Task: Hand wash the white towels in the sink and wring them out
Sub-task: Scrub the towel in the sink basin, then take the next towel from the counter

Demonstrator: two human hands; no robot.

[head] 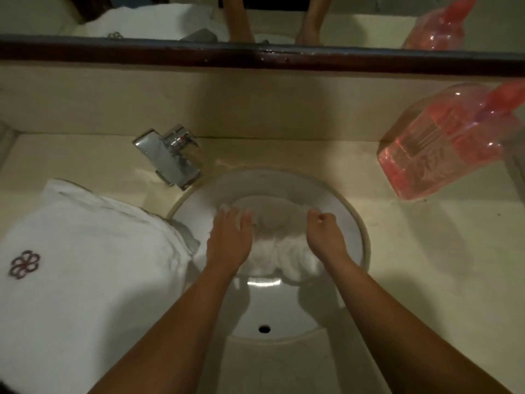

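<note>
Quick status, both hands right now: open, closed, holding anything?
Left hand: open, fingers straight, pressing on the wet towel in the sink.
Right hand: closed, fingers curled round the wet towel's far edge.

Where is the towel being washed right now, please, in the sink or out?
In: the towel lies bunched inside the sink, below its rim.

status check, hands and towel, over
Left hand flat on towel in sink. Right hand curled at its edge, grip unclear. Second towel on counter; nothing in the way.
</note>
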